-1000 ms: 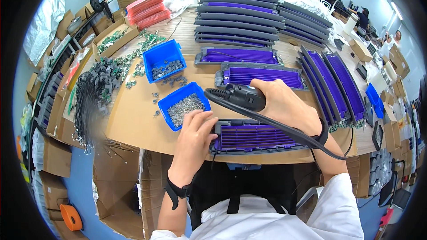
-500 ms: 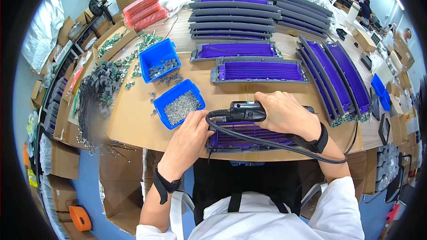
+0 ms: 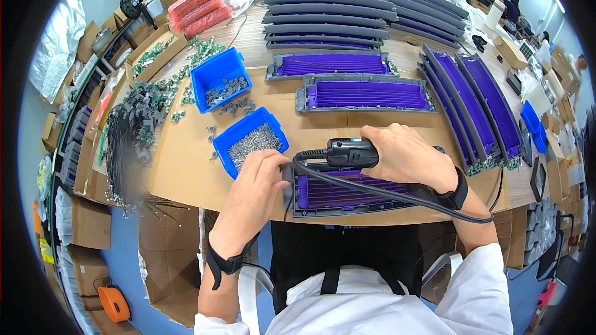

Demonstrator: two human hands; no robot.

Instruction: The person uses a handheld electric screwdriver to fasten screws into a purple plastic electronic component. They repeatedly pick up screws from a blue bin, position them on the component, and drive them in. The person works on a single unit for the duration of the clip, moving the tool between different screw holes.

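Observation:
In front of me lies a long grey panel with a slatted purple inner face (image 3: 347, 193), near the table's front edge. My left hand (image 3: 251, 180) is at its left end, thumb and fingers closed about the grey end part. My right hand (image 3: 410, 156) grips a black electric screwdriver (image 3: 351, 152), held level above the panel. Its thick black cord (image 3: 379, 193) loops from the left end back across the panel to my right forearm. The screwdriver and my right hand hide the panel's right part and the tip. Just beyond my left hand sits a blue bin (image 3: 251, 138) of small screws.
Another blue bin (image 3: 221, 80) holds small dark parts, some spilled beside it. Similar panels lie ahead (image 3: 366, 95), at the right (image 3: 490, 108) and stacked at the back (image 3: 326, 18). Dark wires (image 3: 133, 124) and green circuit boards (image 3: 198, 53) lie left. Brown cardboard (image 3: 186, 167) covers the tabletop.
My left hand has shifted slightly left and lower, uncovering more of the panel's left end. My right hand and the screwdriver have moved slightly right.

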